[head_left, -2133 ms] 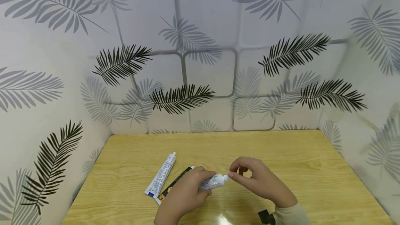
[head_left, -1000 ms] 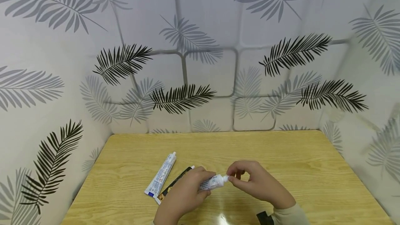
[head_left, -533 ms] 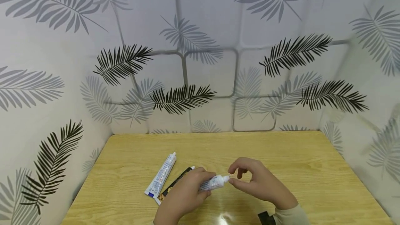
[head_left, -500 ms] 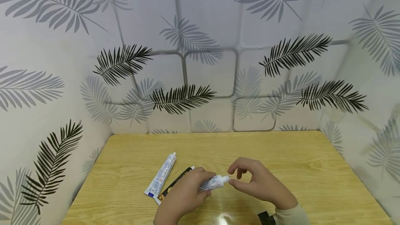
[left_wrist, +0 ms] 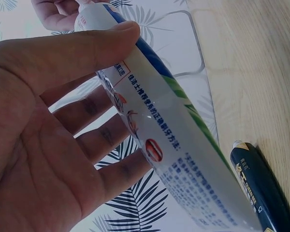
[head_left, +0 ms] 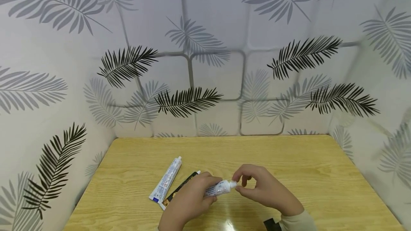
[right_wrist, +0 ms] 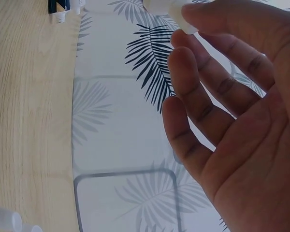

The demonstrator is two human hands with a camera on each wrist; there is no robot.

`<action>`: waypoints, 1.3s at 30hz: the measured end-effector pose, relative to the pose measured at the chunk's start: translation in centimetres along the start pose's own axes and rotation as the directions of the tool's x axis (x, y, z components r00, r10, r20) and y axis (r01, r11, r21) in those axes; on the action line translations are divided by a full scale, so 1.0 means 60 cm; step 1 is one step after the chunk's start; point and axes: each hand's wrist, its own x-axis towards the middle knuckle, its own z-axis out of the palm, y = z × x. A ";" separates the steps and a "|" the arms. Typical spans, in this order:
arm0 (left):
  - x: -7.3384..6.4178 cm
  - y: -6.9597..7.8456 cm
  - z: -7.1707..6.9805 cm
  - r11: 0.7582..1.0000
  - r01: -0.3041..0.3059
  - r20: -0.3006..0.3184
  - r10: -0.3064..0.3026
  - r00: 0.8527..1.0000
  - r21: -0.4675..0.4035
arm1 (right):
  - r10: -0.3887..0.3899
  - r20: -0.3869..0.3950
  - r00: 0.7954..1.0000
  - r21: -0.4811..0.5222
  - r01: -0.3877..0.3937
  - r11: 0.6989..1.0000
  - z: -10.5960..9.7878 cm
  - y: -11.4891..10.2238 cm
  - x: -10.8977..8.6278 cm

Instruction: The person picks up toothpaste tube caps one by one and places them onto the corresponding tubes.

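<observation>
My left hand (head_left: 189,197) grips a white toothpaste tube (head_left: 218,187) above the table, cap end pointing right. In the left wrist view, the thumb lies across the tube (left_wrist: 159,121), which carries blue and green stripes and printed text; the other fingers are behind it. At the tube's neck, my right hand (head_left: 263,190) pinches the small white cap (head_left: 233,184) between thumb and index finger. The right wrist view shows the thumb on this cap (right_wrist: 182,17), while the remaining fingers are loosely bent and touch nothing.
Left of the hands, a white toothpaste tube (head_left: 166,178) and a black one (head_left: 179,188) lie on the wooden table (head_left: 289,152); the left hand partly covers the black one. Two loose white caps (right_wrist: 7,220) appear low in the right wrist view. Leaf-patterned walls (head_left: 218,27) surround the table.
Half a second ago the right index finger was lifted off the cap; now it is back down against it. The left hand and its tube have hardly moved.
</observation>
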 end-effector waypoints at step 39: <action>-0.001 -0.003 -0.001 1.000 0.015 0.006 -0.015 1.000 -0.001 | 0.020 0.029 0.999 0.025 -0.020 0.999 0.001 -0.010 0.004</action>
